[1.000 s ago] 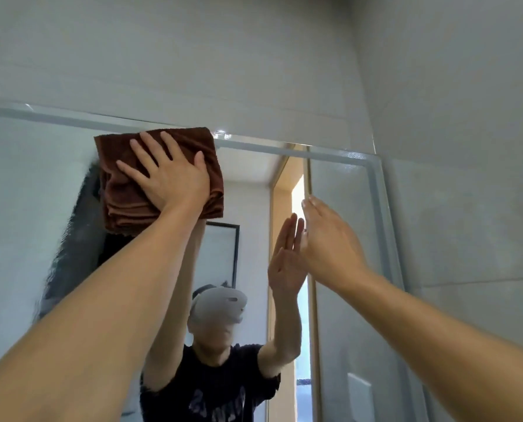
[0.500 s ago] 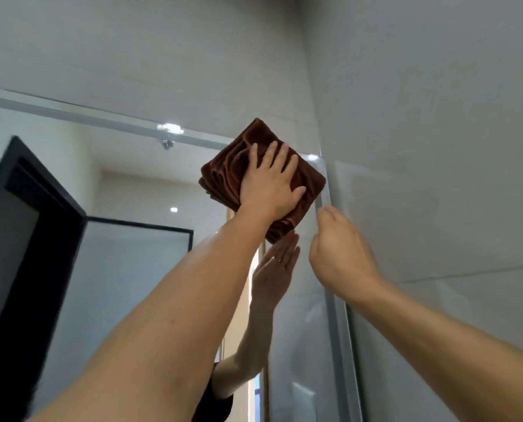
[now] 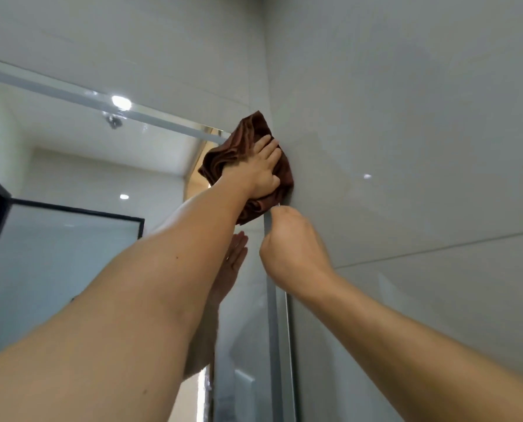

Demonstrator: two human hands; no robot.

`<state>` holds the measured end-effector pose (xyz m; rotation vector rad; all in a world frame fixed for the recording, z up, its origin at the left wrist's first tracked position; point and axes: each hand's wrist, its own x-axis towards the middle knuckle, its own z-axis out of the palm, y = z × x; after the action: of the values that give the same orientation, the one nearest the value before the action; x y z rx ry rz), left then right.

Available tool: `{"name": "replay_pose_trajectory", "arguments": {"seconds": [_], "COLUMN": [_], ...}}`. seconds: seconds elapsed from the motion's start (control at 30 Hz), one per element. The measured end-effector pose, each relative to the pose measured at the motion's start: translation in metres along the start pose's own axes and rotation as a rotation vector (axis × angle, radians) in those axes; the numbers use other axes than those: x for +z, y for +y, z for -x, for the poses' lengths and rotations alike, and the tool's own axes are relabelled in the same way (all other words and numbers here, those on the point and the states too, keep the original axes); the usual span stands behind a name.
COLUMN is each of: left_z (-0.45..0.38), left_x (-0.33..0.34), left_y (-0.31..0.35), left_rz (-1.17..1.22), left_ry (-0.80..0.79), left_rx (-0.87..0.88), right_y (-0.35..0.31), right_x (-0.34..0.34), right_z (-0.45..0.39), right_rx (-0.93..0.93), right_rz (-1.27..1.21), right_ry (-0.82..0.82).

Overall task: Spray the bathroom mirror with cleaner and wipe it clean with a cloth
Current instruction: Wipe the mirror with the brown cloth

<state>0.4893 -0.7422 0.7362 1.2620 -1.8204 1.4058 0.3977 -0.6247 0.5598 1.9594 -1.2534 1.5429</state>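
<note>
Carried rightward since a second ago, the cloth [image 3: 248, 153] is pressed by the flat left hand [image 3: 263, 169] into the mirror [image 3: 71, 254] corner (right hand [image 3: 290, 245] braced, grip untellable), downward wiping likely next.

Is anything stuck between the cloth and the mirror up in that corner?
Nothing visible. The left hand presses the cloth straight onto the mirror at its top right corner. The right hand rests lower down at the mirror's edge, not in the way.
</note>
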Motion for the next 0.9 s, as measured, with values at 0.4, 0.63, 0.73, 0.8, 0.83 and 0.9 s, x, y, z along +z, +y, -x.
{"name": "replay_pose_trajectory", "arguments": {"seconds": [0.4, 0.63, 0.73, 0.8, 0.83, 0.9], "left_z": [0.201, 0.185, 0.248, 0.306, 0.326, 0.332], "left_x": [0.049, 0.019, 0.041, 0.067, 0.075, 0.078], "left_y": [0.054, 0.012, 0.061, 0.085, 0.09, 0.084], "left_rz": [-0.027, -0.233, -0.197, -0.104, -0.057, 0.001], "left_ry": [-0.163, 0.002, 0.05, -0.05, -0.136, -0.266], "left_rx": [0.367, -0.014, 0.025, 0.23, 0.344, 0.513], "right_y": [0.013, 0.027, 0.034, 0.036, 0.037, 0.039], "right_x": [0.014, 0.017, 0.032, 0.045, 0.051, 0.058], "right_z": [0.04, 0.067, 0.085, 0.098, 0.104, 0.113], "right_rx": [0.169, 0.129, 0.086, 0.078, 0.078, 0.08], "right_rz": [-0.025, 0.039, 0.015, 0.024, 0.03, 0.034], "right_ry": [0.054, 0.006, -0.001, -0.032, -0.049, -0.069]}}
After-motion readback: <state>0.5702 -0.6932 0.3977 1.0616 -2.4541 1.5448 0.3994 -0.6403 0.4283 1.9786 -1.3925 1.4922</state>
